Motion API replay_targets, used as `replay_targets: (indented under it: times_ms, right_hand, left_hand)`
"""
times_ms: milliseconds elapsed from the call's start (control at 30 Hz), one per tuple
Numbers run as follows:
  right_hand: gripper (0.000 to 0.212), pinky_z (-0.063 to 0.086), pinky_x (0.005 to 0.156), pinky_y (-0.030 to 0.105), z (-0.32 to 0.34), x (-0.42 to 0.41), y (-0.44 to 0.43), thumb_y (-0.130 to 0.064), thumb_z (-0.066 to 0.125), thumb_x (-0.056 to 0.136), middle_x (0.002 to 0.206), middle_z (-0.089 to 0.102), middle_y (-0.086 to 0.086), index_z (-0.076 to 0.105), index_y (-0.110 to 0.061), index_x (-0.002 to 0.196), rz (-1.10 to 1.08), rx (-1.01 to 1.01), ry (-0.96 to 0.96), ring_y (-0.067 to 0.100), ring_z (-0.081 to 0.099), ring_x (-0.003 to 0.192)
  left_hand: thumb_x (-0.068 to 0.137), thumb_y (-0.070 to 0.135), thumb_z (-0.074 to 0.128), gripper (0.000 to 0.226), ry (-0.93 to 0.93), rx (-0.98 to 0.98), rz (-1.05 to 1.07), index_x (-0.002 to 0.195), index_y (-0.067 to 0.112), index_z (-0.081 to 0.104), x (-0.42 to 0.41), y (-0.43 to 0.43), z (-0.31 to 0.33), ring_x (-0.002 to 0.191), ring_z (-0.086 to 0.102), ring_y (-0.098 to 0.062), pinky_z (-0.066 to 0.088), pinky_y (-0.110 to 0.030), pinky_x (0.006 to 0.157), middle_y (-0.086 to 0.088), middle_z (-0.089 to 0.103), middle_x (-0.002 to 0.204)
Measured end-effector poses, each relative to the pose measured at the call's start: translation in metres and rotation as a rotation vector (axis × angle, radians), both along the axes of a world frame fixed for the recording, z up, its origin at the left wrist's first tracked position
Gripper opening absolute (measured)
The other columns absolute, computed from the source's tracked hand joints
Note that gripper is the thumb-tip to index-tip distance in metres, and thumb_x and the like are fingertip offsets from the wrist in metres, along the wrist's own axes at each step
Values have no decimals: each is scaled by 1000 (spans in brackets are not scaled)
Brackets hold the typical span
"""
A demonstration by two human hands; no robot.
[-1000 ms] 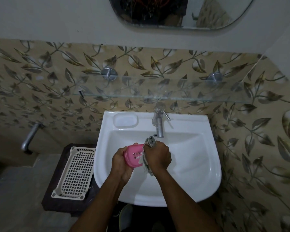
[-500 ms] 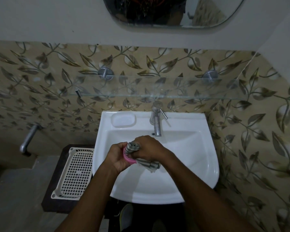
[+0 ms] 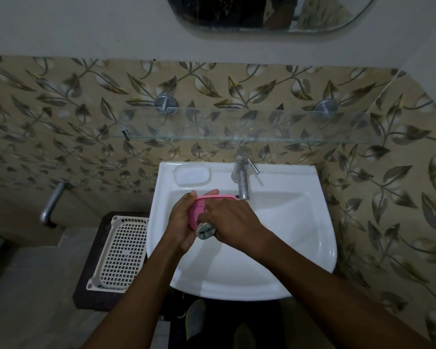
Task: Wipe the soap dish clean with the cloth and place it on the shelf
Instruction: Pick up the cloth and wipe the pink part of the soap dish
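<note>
Left hand (image 3: 179, 224) grips soap dish (image 3: 195, 213), right hand (image 3: 233, 220) grips cloth (image 3: 207, 229) beside tap (image 3: 242, 178) over sink (image 3: 302, 235).

A: Enough light to see by?
B: Dim. The white sink (image 3: 300, 222) is the brightest patch; the floor (image 3: 23, 298) goes murky in the corner.
A: Glare, shadows?
B: A pale sheen along the front edge of the glass shelf (image 3: 237, 139), and the tap (image 3: 242, 182) casts a soft shadow rightward.
A: Sharp?
B: Fairly sharp in the middle; the tiled wall (image 3: 61, 117) bows at the edges, wide-angle bending.
</note>
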State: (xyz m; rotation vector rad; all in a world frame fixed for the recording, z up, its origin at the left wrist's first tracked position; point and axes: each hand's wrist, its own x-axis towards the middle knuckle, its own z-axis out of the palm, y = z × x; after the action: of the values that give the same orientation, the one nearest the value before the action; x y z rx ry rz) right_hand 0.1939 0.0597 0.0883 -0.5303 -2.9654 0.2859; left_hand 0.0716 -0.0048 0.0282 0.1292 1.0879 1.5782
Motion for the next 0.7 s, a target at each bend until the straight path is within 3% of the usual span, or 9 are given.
replay_targets:
  times_ms: [100,167,333,567,700]
  right_hand:
    - [24,40,49,20,3,0,-7,-10,83,57,75,72,-1,77,-26,73,-10,70,35,21,68,61]
    - [21,47,48,25,3,4,-5,-13,84,55,74,71,0,76,-24,70,-13,108,21,24,67,59]
    - [29,46,43,27,0,15,8,-15,90,41,72,65,2,74,-22,64,-70,260,-125,23,63,54]
    - [23,43,43,29,-16,16,7,-7,82,51,71,60,3,66,-16,65,-208,286,-90,25,61,53]
    - [18,51,67,30,-17,11,-2,-27,67,84,100,67,0,70,-20,100,-384,-34,-23,25,69,85]
  left_hand:
    - [98,25,50,33,140,36,50,117,-2,53,-2,3,5,107,67,-38,57,-41,85,-25,66,122]
    - [96,24,51,26,190,68,45,109,2,54,-4,4,9,103,69,-37,59,-42,82,-23,68,120]
    - [94,28,55,14,256,56,33,90,19,64,-13,2,15,107,66,-41,53,-52,88,-20,69,120]
    - [99,29,48,18,317,39,29,101,14,58,-18,7,20,101,70,-33,56,-46,84,-11,74,114]
    - [99,27,48,24,235,34,110,104,12,65,-14,5,14,102,69,-37,54,-49,87,-15,72,116]
